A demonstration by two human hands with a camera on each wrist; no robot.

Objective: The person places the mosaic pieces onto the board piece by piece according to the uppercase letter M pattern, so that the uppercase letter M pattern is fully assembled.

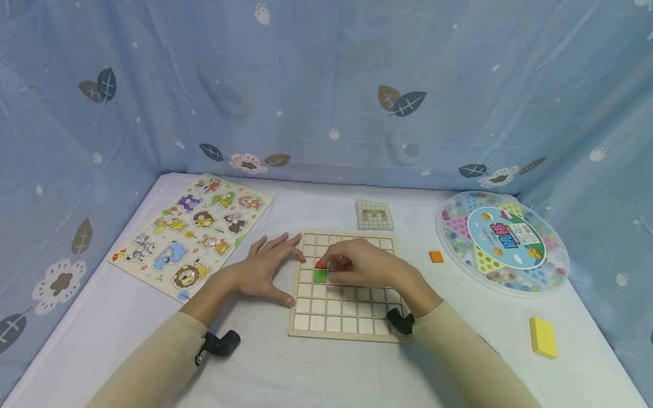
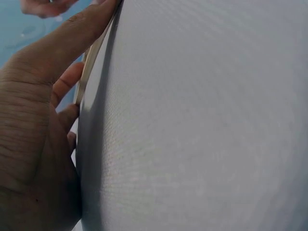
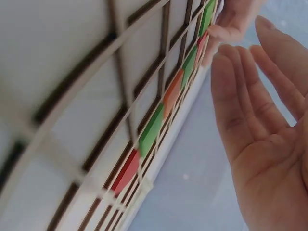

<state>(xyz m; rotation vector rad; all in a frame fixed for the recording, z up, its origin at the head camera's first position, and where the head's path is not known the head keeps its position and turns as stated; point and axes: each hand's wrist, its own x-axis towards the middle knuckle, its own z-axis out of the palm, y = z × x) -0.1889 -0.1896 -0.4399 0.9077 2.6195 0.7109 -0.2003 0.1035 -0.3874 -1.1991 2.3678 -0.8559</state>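
Note:
A wooden grid board [image 1: 326,339] lies on the white table. Spread fingers of my left hand [image 1: 265,266] rest at its left edge, thumb lower down; the left wrist view has the thumb [image 2: 72,38] along the board's side. Over the upper part of the board bends my right hand [image 1: 362,263], fingertips right at a red piece [image 1: 321,264] beside a green square [image 1: 320,276]. In the right wrist view its fingers [image 3: 233,96] look relaxed, with nothing visible between them. A row of red, green and orange pieces [image 3: 172,91] sits in the cells, mostly hidden by this hand in the head view.
Behind the board lies a small pattern card [image 1: 374,215]. An orange square [image 1: 436,256] is to its right, near a round clear bead box [image 1: 505,243]. A yellow block [image 1: 543,338] stands at the front right, an animal puzzle board [image 1: 191,232] at the left.

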